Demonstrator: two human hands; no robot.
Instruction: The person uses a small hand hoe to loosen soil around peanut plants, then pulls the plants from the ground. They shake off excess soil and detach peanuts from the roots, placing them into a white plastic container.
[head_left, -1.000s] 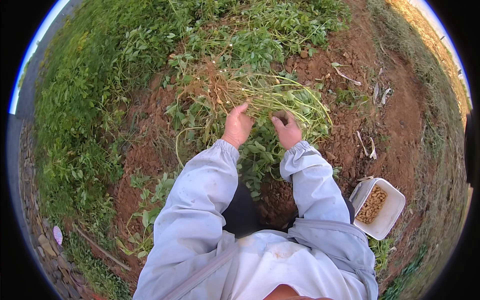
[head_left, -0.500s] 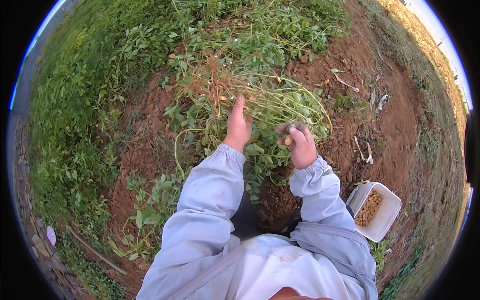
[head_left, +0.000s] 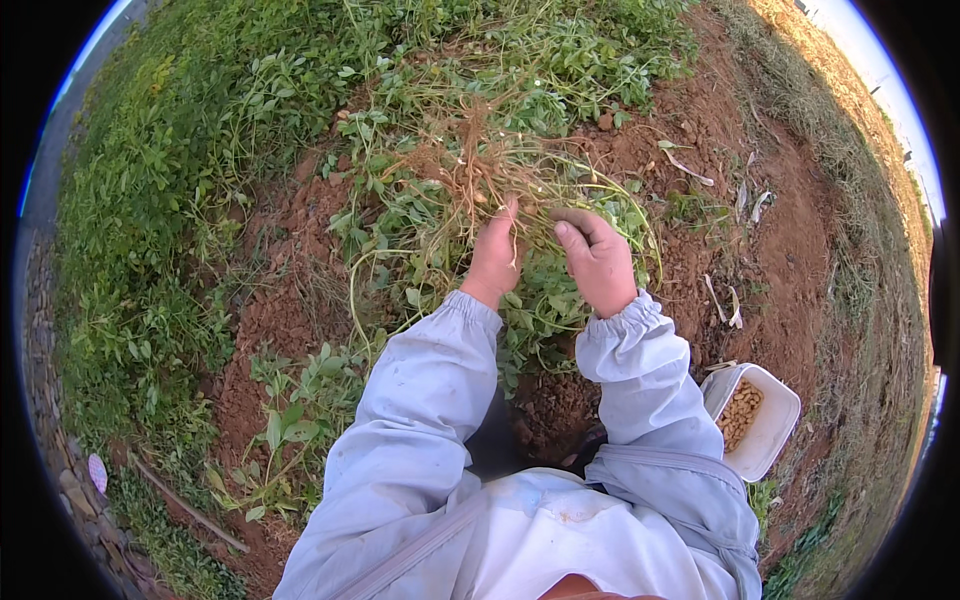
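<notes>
A pulled-up peanut plant point(head_left: 476, 165) is in front of me, its tangle of thin brown roots pointing away and its green stems trailing to the right. My left hand point(head_left: 494, 258) is closed round it just below the roots, thumb up. Small pale peanuts point(head_left: 478, 197) hang among the roots beside the thumb. Close by on the right, my right hand point(head_left: 604, 268) has bent fingers and its thumb drawn in at the stems and roots. Its palm and whatever it holds are hidden.
At the lower right a white plastic bucket point(head_left: 776, 428) leans on the soil with loose peanuts point(head_left: 740, 412) inside. Leafy green plants point(head_left: 150, 240) cover the left and far ground. Reddish soil point(head_left: 790, 270) with dry husks lies right. A stick point(head_left: 190, 505) lies lower left.
My right hand, which showed peanuts at its fingertips, has turned and moved up to the plant beside my left hand. The left hand and roots have shifted slightly right.
</notes>
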